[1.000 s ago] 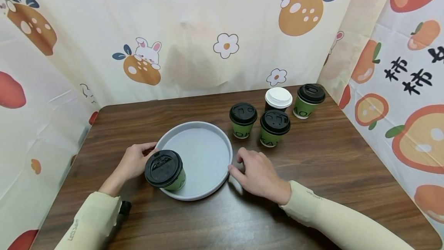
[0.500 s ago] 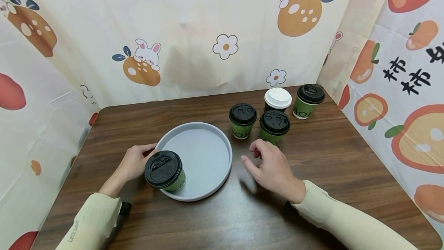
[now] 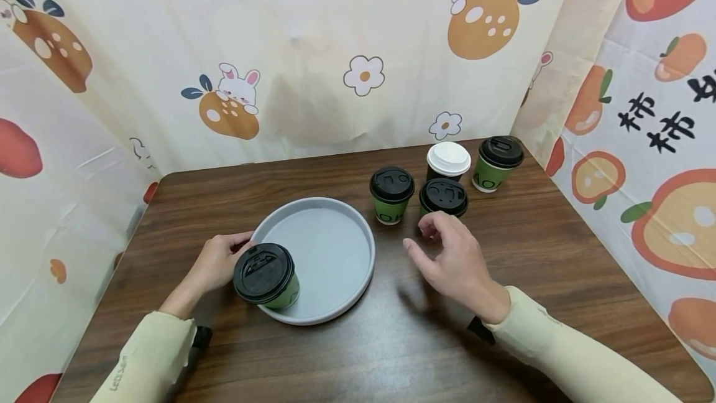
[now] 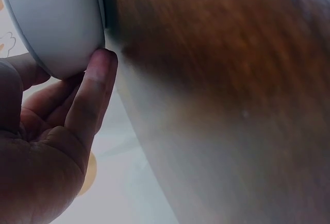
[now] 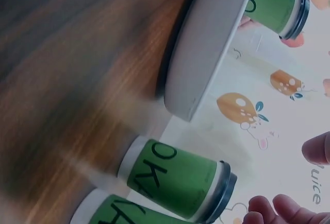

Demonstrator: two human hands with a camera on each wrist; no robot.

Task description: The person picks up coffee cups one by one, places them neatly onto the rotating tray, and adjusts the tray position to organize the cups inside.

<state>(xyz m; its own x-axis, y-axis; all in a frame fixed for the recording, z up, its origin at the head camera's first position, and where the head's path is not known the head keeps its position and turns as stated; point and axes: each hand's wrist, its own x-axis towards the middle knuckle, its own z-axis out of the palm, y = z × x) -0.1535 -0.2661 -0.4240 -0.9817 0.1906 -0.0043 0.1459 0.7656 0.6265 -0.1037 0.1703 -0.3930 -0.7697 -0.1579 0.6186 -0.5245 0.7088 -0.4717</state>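
A round grey tray (image 3: 335, 260) lies on the table, carrying a green paper cup with a black lid (image 3: 264, 273) at its front left. My left hand (image 3: 214, 263) grips the tray's left side; the left wrist view shows fingertips (image 4: 100, 64) against the tray wall (image 4: 56, 23). My right hand (image 3: 455, 260) hovers, thumb and fingers apart and holding nothing, in front of a black-lidded green cup (image 3: 444, 194), whose lower part it hides. Just left of that stands a similar cup (image 3: 391, 194). Both cups show in the right wrist view, with right fingertips (image 5: 283, 211) at the lower right.
Behind the nearest cup stand a white-lidded dark cup (image 3: 449, 160) and another black-lidded green cup (image 3: 498, 163), close to the table's back right corner. Printed cloth (image 3: 313, 30) hangs along the back and both sides of the wooden table (image 3: 347, 365).
My right hand has left the tray's right rim and moved right and away from me, toward the front black-lidded cup. The left hand, tray and cups stay in place.
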